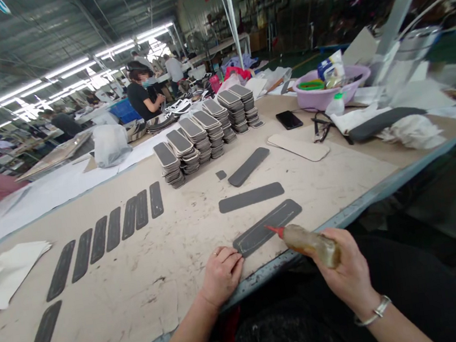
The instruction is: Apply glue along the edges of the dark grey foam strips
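Observation:
My right hand (345,268) is wrapped round a squeeze glue bottle (305,241), cloudy and amber-stained, tilted with its red nozzle pointing left. The nozzle tip is over a dark grey rounded strip (267,227) near the table's front edge. A thin shiny line of glue runs along the strip's long side. With its fingers curled together, my left hand (223,274) presses on the strip's left end. Just behind lie a second grey strip (251,197) and a third grey strip (249,166), both flat, and a small grey scrap (221,175).
Several glossy dark strips (112,229) lie in a row at left. Stacks of grey-topped pieces (192,136) stand at the back. A phone (289,120), a beige panel (298,147) and a purple basin (307,99) are at right. A co-worker (143,95) sits beyond the table.

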Demonstrator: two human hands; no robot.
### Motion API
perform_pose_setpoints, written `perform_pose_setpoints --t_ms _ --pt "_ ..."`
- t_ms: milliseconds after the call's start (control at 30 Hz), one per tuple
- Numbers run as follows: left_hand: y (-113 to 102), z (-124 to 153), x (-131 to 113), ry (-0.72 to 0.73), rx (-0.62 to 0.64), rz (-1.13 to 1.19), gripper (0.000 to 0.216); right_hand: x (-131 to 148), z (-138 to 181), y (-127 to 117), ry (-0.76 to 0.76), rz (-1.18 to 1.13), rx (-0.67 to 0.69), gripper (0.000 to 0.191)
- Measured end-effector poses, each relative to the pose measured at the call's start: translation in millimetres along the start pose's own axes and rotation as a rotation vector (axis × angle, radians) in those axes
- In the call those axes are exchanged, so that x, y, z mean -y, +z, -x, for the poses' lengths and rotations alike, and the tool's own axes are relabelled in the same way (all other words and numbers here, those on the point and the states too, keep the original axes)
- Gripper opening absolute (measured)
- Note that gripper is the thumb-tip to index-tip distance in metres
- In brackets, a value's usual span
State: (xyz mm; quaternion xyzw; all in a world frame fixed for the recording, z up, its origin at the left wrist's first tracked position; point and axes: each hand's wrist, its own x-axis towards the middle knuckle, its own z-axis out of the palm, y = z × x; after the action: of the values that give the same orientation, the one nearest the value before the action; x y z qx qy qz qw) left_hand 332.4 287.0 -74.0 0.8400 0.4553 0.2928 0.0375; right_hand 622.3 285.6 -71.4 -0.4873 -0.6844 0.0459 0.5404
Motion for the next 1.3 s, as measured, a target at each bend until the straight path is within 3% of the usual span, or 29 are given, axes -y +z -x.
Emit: perform_pose_setpoints --t_ms 167,433,633,733,967,1067,1300 --pt "3 1 2 -0.012 0.014 0.012 0.015 16 7 16 -0.016 -0.137 0.143 0.033" --pt "0 -2 0 -0.025 0.023 0.033 0.015 -20 -9 -7 0.045 0.207 -0.095 0.035" --pt "-9 -10 -2 -0.016 0.180 -0.032 0.017 -13 -8 -5 0.082 0.129 -0.028 0.034" --pt "-10 -13 -3 -0.014 0.234 -0.075 0.018 -18 -11 -7 0.103 0.199 -0.110 0.037" --pt "-9 -16 -5 -0.010 0.314 -0.136 0.021 -34 -14 -14 0.218 0.229 -0.141 0.044" --pt "-10 -17 -6 -0.013 0.344 -0.141 0.022 -39 -17 -13 0.271 0.240 -0.218 0.048" --pt "-9 -17 -6 -0.020 0.341 -0.142 0.019 -47 -27 -5 0.194 0.278 -0.219 0.042"
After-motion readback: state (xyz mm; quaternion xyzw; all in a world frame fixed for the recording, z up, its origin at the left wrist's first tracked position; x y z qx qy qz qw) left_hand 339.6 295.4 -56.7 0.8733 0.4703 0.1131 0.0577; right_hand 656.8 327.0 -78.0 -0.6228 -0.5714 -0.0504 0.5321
